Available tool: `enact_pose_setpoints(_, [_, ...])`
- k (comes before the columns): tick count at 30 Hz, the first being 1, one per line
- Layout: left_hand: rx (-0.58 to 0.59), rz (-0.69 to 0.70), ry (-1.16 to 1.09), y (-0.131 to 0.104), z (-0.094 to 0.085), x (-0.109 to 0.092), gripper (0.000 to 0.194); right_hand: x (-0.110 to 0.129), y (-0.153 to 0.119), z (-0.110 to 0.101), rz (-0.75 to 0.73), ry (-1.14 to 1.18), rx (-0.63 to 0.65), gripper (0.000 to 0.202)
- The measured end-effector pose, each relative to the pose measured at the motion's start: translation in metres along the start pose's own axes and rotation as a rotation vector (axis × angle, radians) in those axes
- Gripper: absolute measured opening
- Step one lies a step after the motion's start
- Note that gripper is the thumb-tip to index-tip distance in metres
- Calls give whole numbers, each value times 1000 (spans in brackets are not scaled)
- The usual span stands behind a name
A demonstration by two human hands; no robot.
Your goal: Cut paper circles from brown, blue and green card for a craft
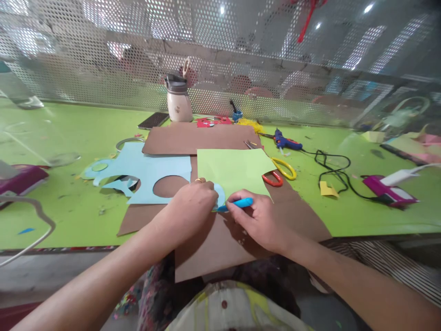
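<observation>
My right hand (pixel 253 216) is closed round a blue pen (pixel 242 202), its tip low at the near edge of a light green sheet of paper (pixel 234 165). Fingers curled, my left hand (pixel 196 202) presses a light blue rounded paper piece (pixel 219 193) down onto that sheet; part of the piece is hidden under the fingers. Left of the green sheet lies a light blue sheet (pixel 148 168) with round holes cut out of it. Brown cardboard (pixel 206 248) lies beneath the papers. Scissors with red and yellow handles (pixel 285 168) stick out from under the green sheet.
Behind the papers are another cardboard piece (pixel 200 140), a dark phone-like slab (pixel 153 120) and a white bottle (pixel 179 103). A blue glue gun (pixel 285 140) and its black cord lie right, leading towards a purple power strip (pixel 391 189). A perforated metal screen (pixel 220 59) borders the table.
</observation>
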State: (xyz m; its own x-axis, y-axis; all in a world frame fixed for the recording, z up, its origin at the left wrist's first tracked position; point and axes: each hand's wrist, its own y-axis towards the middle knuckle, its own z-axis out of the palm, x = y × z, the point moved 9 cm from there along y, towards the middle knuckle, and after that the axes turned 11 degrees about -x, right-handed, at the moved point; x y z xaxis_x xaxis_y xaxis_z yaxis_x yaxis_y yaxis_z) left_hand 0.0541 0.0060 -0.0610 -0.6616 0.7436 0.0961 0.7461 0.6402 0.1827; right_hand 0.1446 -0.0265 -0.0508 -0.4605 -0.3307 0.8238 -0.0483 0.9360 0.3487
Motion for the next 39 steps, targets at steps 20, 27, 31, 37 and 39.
enact_pose_setpoints(20, [44, 8, -56, 8, -6, 5, 22, 8, -1, 12, -25, 68, -20, 14])
enact_pose_setpoints(27, [117, 18, -35, 9, -8, 2, 29, 10, 2, 16, -65, 56, -23, 15])
enact_pose_setpoints(31, [120, 25, -59, 10, -7, 3, 29, 13, 3, 15, -85, 47, -26, 16])
enact_pose_setpoints(37, [149, 25, -57, 13, -4, 6, 26, 13, 5, 18, -88, 54, -22, 17])
enact_pose_setpoints(39, [171, 24, -71, 13, -4, 5, 27, 15, 7, 18, -100, 58, -34, 16])
